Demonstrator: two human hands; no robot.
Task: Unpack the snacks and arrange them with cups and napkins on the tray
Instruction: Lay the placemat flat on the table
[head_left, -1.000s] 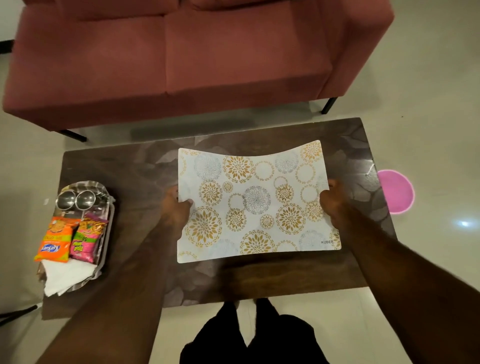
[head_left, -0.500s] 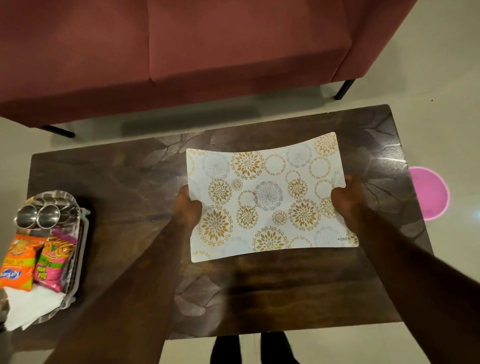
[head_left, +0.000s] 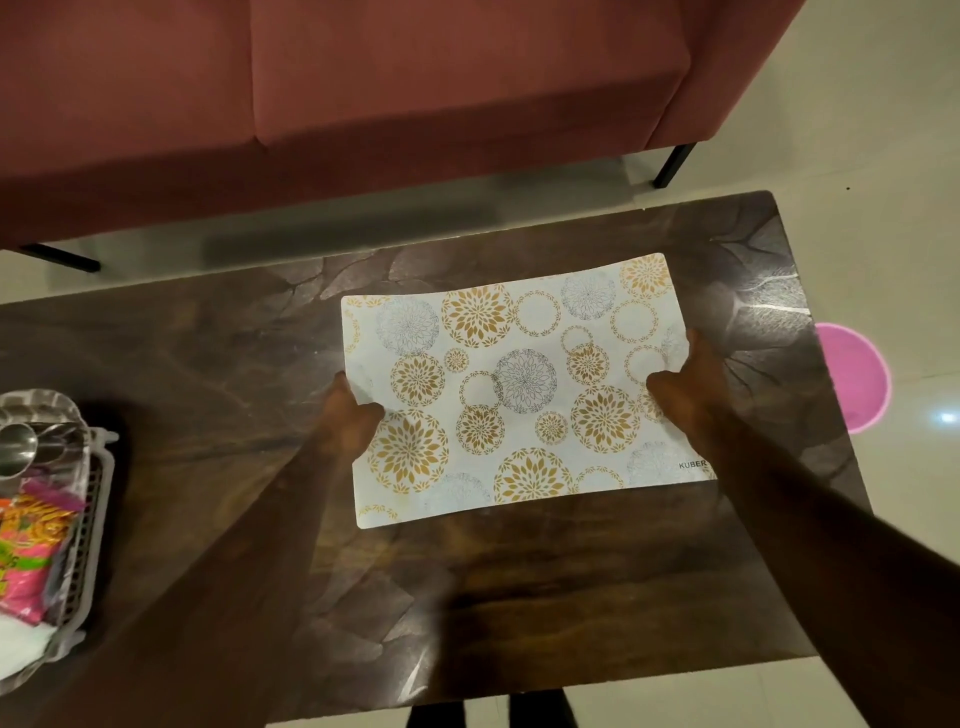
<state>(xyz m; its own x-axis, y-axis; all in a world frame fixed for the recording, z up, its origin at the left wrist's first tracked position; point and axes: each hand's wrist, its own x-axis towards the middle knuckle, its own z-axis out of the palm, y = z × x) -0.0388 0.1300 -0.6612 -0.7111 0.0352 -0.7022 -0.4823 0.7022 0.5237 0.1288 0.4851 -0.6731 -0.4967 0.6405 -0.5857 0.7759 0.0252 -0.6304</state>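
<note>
Left hand (head_left: 349, 415) and right hand (head_left: 684, 387) each grip a short edge of the mat (head_left: 519, 384), which lies on the counter (head_left: 208, 374). Tray (head_left: 78, 415) at counter's left edge holds 2 cups (head_left: 21, 447), snacks (head_left: 36, 540) and napkins (head_left: 21, 644).

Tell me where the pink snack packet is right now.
In the head view, the pink snack packet lies at the far left edge, in the white basket on the table's left end, between the steel cups and white napkins.
</note>
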